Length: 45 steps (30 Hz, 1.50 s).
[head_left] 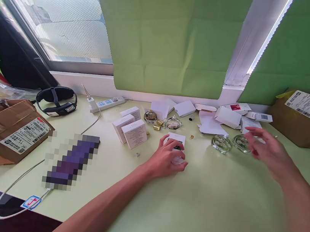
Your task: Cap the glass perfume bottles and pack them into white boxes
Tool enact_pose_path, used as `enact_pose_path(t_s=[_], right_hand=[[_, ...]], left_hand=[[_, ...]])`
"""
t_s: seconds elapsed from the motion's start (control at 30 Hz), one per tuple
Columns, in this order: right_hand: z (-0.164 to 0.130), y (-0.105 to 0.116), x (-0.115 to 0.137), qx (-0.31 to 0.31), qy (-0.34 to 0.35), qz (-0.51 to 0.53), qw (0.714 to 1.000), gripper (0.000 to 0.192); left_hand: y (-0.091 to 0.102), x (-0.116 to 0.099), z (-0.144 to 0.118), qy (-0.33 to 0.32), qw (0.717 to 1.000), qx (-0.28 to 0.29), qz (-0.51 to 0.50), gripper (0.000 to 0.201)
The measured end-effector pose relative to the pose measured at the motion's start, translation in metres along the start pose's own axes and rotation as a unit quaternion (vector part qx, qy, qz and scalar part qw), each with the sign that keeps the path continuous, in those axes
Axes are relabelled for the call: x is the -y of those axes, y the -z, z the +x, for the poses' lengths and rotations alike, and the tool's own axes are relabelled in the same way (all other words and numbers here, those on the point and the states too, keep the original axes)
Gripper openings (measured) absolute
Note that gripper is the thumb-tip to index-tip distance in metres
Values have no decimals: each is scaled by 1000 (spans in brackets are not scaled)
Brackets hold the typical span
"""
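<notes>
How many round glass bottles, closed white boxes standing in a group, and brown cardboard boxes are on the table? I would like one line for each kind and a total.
Round glass bottles: 4, two near the back and two by the right hand
Closed white boxes in the group: 3
Brown cardboard boxes: 2
Total: 9

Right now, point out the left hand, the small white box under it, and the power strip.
left hand [168,157]: head view, back of the hand.
small white box [177,137]: head view, far top edge.
power strip [110,103]: head view, middle of its top face.
</notes>
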State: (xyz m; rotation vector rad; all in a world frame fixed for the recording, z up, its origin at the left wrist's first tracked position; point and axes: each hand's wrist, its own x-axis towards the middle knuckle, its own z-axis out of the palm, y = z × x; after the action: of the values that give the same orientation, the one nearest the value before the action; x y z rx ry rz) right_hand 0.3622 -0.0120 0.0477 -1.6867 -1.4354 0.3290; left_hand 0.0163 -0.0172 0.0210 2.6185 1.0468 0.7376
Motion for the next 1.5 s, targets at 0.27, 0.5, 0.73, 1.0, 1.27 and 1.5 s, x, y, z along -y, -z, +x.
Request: enact_pose_path(t_s=[0.27, 0.5, 0.73, 1.0, 1.27, 1.5], right_hand=[[71, -38, 72, 206, 115, -316, 919, 29], [92, -113, 95, 302, 110, -490, 810, 37], [104, -113, 90, 327, 102, -522, 781, 35], [104, -108, 90, 286, 147, -452, 832, 36], [113, -57, 116, 76, 150, -273, 947, 23], [35, -36, 115, -85, 146, 43, 985, 40]], left_hand=[[0, 8, -1, -2, 1000, -4, 8, 17], [1, 8, -1, -8, 1000, -12, 10, 18], [0, 10, -1, -9, 1000, -12, 10, 20], [1, 10, -1, -8, 1000, -7, 19, 21], [5, 11, 0, 8, 1000, -17, 23, 17], [7, 1, 4, 117, 971, -151, -145, 50]])
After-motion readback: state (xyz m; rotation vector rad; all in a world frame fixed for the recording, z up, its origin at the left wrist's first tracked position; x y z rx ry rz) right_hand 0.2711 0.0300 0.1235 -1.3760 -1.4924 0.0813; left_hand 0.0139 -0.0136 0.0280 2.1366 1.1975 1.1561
